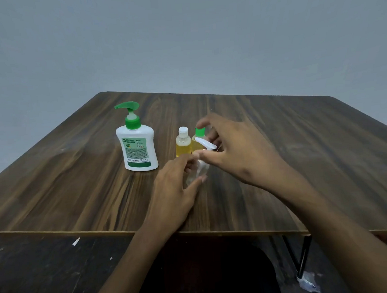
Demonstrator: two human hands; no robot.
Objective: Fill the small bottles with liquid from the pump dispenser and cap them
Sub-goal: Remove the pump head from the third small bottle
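Observation:
A white pump dispenser (137, 146) with a green pump head stands on the wooden table (79, 172), left of centre. Right of it stand two small bottles of yellow liquid: one with a white cap (183, 142), one with a green cap (199, 138), partly hidden by my right hand. In front of them my left hand (176, 186) holds a small clear bottle (199, 171) upright on the table. My right hand (234, 149) pinches that bottle's white pump top (206, 144) between thumb and fingers, just above its neck.
The table's front edge (59, 232) runs across below my forearms. A black metal table leg (301, 258) shows at lower right over a dark floor with scraps on it. A plain grey wall stands behind.

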